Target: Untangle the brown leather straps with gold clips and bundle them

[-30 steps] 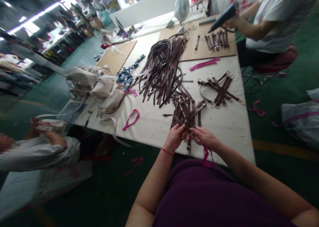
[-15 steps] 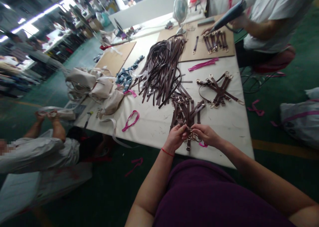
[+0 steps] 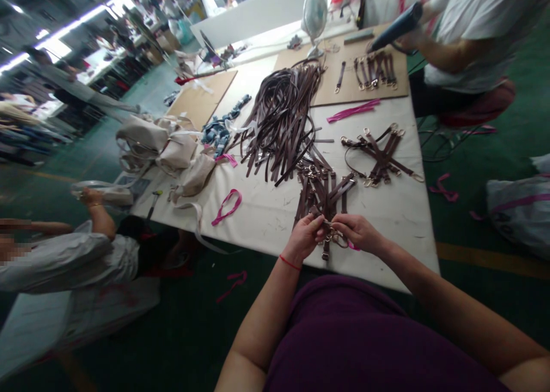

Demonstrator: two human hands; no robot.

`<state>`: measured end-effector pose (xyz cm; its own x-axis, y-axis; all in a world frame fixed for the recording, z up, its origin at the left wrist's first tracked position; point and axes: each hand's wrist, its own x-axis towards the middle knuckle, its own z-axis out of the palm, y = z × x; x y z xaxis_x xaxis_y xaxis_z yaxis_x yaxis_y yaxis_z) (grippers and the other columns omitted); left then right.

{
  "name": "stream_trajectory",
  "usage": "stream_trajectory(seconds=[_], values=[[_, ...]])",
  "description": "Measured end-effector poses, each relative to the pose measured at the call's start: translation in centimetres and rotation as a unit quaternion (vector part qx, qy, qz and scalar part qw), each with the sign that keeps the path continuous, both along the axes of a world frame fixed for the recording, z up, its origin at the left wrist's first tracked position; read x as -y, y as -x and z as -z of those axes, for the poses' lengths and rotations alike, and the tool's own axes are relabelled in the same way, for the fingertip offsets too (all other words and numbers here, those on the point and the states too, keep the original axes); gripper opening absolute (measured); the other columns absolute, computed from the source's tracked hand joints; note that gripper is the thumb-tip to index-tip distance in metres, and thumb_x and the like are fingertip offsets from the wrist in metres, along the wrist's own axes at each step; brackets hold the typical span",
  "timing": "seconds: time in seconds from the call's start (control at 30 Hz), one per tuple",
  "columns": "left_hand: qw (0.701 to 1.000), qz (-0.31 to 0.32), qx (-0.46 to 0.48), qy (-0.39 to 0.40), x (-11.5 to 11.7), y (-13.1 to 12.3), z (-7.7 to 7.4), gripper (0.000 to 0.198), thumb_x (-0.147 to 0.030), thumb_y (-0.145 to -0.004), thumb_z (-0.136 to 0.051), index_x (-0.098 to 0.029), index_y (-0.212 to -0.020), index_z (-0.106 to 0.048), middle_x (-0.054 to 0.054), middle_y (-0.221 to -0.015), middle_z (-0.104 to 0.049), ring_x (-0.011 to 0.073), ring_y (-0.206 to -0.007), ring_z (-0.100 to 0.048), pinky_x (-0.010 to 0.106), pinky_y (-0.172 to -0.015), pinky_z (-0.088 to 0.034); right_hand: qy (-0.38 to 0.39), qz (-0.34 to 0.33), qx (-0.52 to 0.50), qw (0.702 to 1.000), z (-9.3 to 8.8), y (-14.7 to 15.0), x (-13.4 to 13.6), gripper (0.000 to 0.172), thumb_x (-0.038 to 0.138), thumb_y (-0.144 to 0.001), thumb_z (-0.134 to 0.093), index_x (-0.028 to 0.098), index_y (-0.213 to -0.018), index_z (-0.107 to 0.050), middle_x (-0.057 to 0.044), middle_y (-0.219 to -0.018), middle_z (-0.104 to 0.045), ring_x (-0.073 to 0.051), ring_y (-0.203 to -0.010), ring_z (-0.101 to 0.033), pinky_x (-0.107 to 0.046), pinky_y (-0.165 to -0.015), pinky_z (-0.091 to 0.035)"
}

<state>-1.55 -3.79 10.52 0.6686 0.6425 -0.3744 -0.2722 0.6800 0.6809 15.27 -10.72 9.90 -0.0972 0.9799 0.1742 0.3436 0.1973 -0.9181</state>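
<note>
My left hand (image 3: 306,236) and my right hand (image 3: 357,232) meet at the near edge of the white table (image 3: 399,220). Both pinch a short dark brown strap (image 3: 327,240) with a metal ring at its end. Just beyond my fingers lies a small pile of the same brown straps with gold clasps (image 3: 324,188). A pink ribbon scrap (image 3: 353,246) peeks from under my right hand.
A large heap of long brown straps (image 3: 281,114) fills the table's middle; another crossed bundle (image 3: 380,151) lies right. Beige bags (image 3: 161,142) sit left. A person at far right holds a heat gun (image 3: 393,26) over a cardboard sheet. Another person crouches at lower left.
The pink ribbon that hung from my right hand has dropped to the table edge. My hands stay together on the strap. The crouching person at left has raised an arm.
</note>
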Motion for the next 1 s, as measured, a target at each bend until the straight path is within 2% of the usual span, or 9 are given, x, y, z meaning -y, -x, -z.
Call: stream_trajectory(seconds=[0.1, 0.23, 0.47, 0.67, 0.83, 1.0], values=[[1.0, 0.001, 0.008, 0.004, 0.04, -0.04, -0.07, 0.038, -0.032, -0.065, -0.083, -0.011, -0.083, -0.057, -0.001, -0.067, -0.055, 0.0017, -0.047, -0.038, 0.013, -0.039, -0.022, 0.013, 0.013, -0.021, 1.0, 0.12, 0.09, 0.19, 0.033, 0.043, -0.094, -0.049, 0.018, -0.074, -0.059, 0.001, -0.064, -0.053, -0.013, -0.06, -0.046, -0.024, -0.059, -0.036], [1.0, 0.001, 0.017, 0.002, -0.01, -0.13, -0.16, 0.037, -0.032, -0.065, -0.083, -0.01, -0.081, -0.057, 0.002, -0.073, -0.058, 0.0017, -0.048, -0.039, 0.014, -0.039, -0.022, 0.041, 0.054, -0.088, 0.994, 0.45, 0.19, 0.33, 0.034, 0.047, -0.095, -0.045, 0.018, -0.082, -0.058, 0.0, -0.069, -0.053, -0.013, -0.063, -0.047, -0.025, -0.06, -0.039], [1.0, 0.0, 0.006, 0.01, 0.02, -0.3, -0.29, 0.037, -0.031, -0.065, -0.084, -0.011, -0.081, -0.057, -0.003, -0.064, -0.05, 0.0016, -0.047, -0.036, 0.013, -0.039, -0.023, 0.046, 0.005, -0.06, 0.997, 0.53, 0.38, 0.32, 0.033, 0.047, -0.094, -0.047, 0.018, -0.083, -0.059, 0.002, -0.063, -0.05, -0.012, -0.058, -0.043, -0.024, -0.056, -0.035], [1.0, -0.004, 0.024, 0.012, 0.16, -0.28, -0.38, 0.034, -0.031, -0.066, -0.083, -0.01, -0.08, -0.059, 0.0, -0.069, -0.055, 0.0015, -0.049, -0.037, 0.013, -0.039, -0.023, 0.039, 0.019, -0.067, 0.997, 0.5, 0.68, 0.31, 0.036, 0.047, -0.094, -0.047, 0.018, -0.075, -0.057, 0.002, -0.062, -0.047, -0.012, -0.059, -0.042, -0.024, -0.057, -0.034], [0.999, -0.002, 0.033, 0.013, 0.14, -0.23, -0.19, 0.034, -0.031, -0.067, -0.082, -0.01, -0.08, -0.059, 0.0, -0.069, -0.055, 0.0016, -0.048, -0.037, 0.013, -0.04, -0.024, 0.07, 0.03, -0.131, 0.988, 0.63, 0.78, 0.42, 0.035, 0.05, -0.093, -0.046, 0.019, -0.081, -0.056, 0.003, -0.064, -0.048, -0.011, -0.057, -0.04, -0.024, -0.055, -0.033], [1.0, 0.002, 0.03, 0.009, 0.19, -0.25, -0.24, 0.033, -0.031, -0.067, -0.082, -0.011, -0.08, -0.059, -0.001, -0.065, -0.053, 0.0017, -0.048, -0.036, 0.013, -0.04, -0.023, 0.061, 0.013, -0.093, 0.994, 0.63, 0.82, 0.43, 0.037, 0.05, -0.093, -0.047, 0.018, -0.076, -0.055, 0.002, -0.063, -0.047, -0.012, -0.06, -0.042, -0.025, -0.057, -0.035]])
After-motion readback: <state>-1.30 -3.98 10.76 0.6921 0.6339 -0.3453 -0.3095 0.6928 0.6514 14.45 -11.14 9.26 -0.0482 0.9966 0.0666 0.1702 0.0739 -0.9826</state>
